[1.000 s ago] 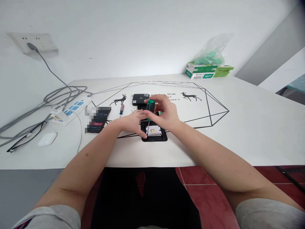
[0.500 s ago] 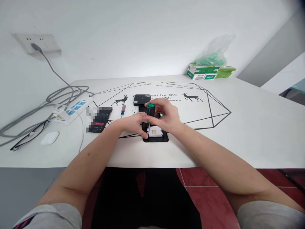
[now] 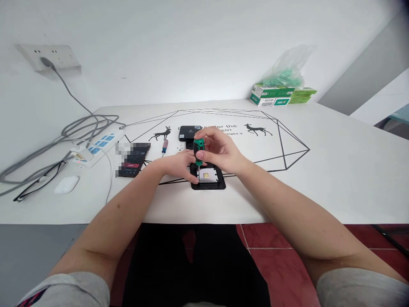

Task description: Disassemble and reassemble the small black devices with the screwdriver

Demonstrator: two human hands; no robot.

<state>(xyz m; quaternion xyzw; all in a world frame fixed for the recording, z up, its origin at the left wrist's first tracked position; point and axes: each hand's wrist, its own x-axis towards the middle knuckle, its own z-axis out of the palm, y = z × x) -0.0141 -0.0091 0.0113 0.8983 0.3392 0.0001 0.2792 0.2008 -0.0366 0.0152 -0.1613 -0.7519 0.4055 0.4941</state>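
Note:
My right hand (image 3: 220, 149) is closed round the green and black handle of a screwdriver (image 3: 199, 149). The screwdriver stands upright, its shaft pointing down at the left side of an open black device casing (image 3: 220, 186). Inside the casing lies a silvery-white plate (image 3: 211, 175) with a small gold square on it. My left hand (image 3: 182, 165) grips the casing at its left edge, thumb close to the screwdriver's tip; its other fingers are partly hidden behind the screwdriver. Whether the tip sits in a screw is too small to tell.
Behind my hands lies a black boxy device (image 3: 188, 132), beside several tiny parts (image 3: 180, 148). Left of them are a second screwdriver (image 3: 164, 147), a phone (image 3: 136, 160), a white earbud case (image 3: 67, 184), glasses (image 3: 40, 181) and a power strip (image 3: 102, 147). Green-white boxes (image 3: 271, 94) stand back right.
My right hand has shifted slightly left and turned on the screwdriver handle, with more of the handle now showing. My left hand stays at the casing.

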